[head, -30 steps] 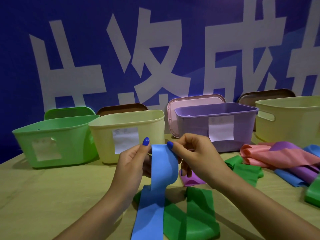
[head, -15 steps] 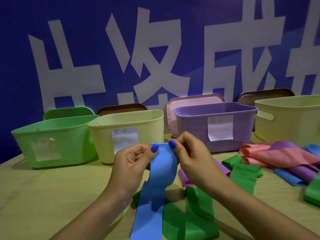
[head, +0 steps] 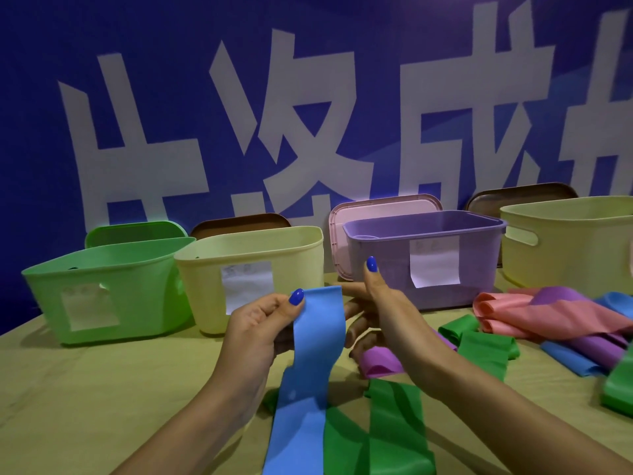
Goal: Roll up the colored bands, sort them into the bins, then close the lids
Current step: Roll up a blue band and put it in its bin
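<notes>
A green bin [head: 102,289] and a yellow bin [head: 253,269] stand on the left of the table [head: 68,389]. The left hand [head: 260,327] pinches the top of the blue band [head: 315,365], which hangs down to the table. The right hand [head: 376,313] is spread wide behind the band, maybe touching it, in front of the purple bin [head: 445,258].

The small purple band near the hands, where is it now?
In the head view, the purple band lies on the table, centre-right, under the right hand, just left of the folded green band.
</notes>
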`<state>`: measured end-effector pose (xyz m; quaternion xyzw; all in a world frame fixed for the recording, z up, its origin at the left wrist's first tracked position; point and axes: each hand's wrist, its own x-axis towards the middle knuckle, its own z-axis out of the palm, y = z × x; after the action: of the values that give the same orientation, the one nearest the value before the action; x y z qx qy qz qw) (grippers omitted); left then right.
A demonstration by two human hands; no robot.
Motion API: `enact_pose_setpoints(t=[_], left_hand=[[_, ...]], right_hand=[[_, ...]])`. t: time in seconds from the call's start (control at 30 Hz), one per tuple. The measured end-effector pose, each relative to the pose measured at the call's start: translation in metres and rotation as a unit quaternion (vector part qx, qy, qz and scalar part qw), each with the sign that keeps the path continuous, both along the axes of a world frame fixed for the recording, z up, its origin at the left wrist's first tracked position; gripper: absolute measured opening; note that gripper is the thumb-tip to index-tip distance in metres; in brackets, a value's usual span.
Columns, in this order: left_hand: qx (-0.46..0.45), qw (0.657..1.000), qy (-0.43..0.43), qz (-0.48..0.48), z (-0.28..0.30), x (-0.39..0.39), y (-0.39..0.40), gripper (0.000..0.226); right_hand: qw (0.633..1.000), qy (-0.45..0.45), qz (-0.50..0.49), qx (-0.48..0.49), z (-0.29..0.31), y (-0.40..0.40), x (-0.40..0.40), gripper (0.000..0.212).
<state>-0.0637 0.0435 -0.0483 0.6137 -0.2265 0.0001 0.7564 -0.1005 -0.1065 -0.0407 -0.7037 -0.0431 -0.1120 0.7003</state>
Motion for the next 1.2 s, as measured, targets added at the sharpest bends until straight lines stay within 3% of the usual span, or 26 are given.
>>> enact_pose_setpoints(t=[0.13,0.23,0.33,0.43,0.6,0.67,0.8,0.87,1.0,1.1,1.2], left_hand=[[0.015,0.999,0.015,-0.024,-0.001,-0.001,-0.001,0.018],[0.021,0.999,0.028,-0.035,-0.001,-0.003,-0.001,0.029],[0.014,0.998,0.043,-0.038,-0.002,-0.002,-0.002,0.039],[0.004,0.997,0.053,-0.053,-0.003,-0.001,-0.003,0.035],[0.071,0.996,0.009,-0.044,-0.008,0.005,-0.001,0.046],[0.069,0.997,0.003,-0.041,-0.008,0.006,0.001,0.034],[0.089,0.994,-0.055,-0.032,-0.004,0.006,0.004,0.016],[0.095,0.993,-0.067,-0.026,-0.002,0.006,0.006,0.014],[0.115,0.99,-0.068,-0.049,0.003,0.008,0.011,0.012],[0.109,0.99,-0.048,-0.081,0.005,0.008,0.012,0.005],[0.103,0.99,-0.028,-0.09,0.005,0.007,0.011,0.035]], right_hand=[[0.994,-0.056,0.015,-0.093,0.001,-0.002,-0.002,0.061],[0.983,-0.084,0.013,-0.16,-0.001,-0.002,-0.004,0.038],[0.982,-0.078,-0.009,-0.173,0.001,-0.002,-0.005,0.032],[0.979,-0.084,-0.04,-0.179,0.001,-0.001,-0.003,0.034],[0.972,-0.078,-0.041,-0.219,-0.001,-0.002,-0.001,0.03],[0.974,-0.064,-0.008,-0.217,0.002,-0.004,-0.003,0.029],[0.952,0.023,0.075,-0.297,0.013,-0.013,-0.009,0.055],[0.954,0.031,0.092,-0.285,0.014,-0.015,-0.01,0.064],[0.964,-0.031,0.085,-0.25,0.011,-0.008,-0.01,0.018],[0.977,-0.055,0.07,-0.196,0.011,-0.008,-0.009,0.009],[0.984,-0.047,0.068,-0.159,0.011,-0.009,-0.009,0.01]])
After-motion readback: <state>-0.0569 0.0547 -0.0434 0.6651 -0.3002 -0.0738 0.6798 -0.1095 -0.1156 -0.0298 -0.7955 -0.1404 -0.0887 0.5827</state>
